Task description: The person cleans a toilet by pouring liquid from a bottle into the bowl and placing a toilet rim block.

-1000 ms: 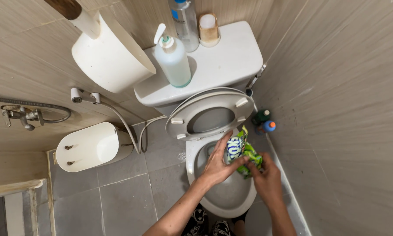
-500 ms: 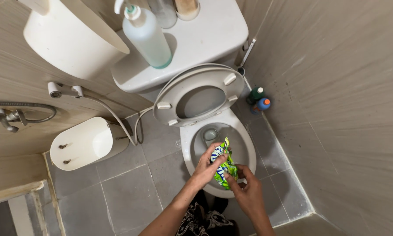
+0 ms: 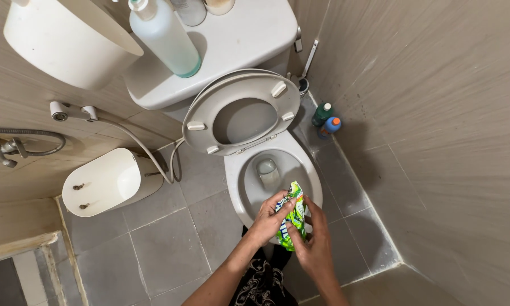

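While both hands meet over the near rim of the toilet bowl (image 3: 313,180), they share one thing: a green and yellow sachet (image 3: 291,215) with blue and white print, crumpled and standing roughly on end. The left hand (image 3: 269,218) is closed on the sachet's left side, thumb near the top and fingers curled around its edge. The right hand (image 3: 313,243) is closed on the lower right side, its fingertips pressed to the packet just below the left thumb. The sachet hangs above the front edge of the bowl, slightly inside the rim; whether it is torn open I cannot tell.

Under the forearms, at the bottom edge of the view, lies a patch of black and white patterned fabric (image 3: 263,286) over the grey floor tiles (image 3: 164,249). Beyond the hands the bowl lies open, with water at its far end. The seat and lid (image 3: 240,110) are tipped up against the cistern (image 3: 238,39). On the cistern's left part stands a pump bottle (image 3: 164,37) of pale liquid. In the floor corner right of the toilet, against the wall, stand a green bottle (image 3: 322,115) and a blue bottle with an orange cap (image 3: 330,126), just beside each other. On the left wall hang a white bin (image 3: 104,181), a spray hose (image 3: 124,133) and, higher, a white holder (image 3: 68,39).
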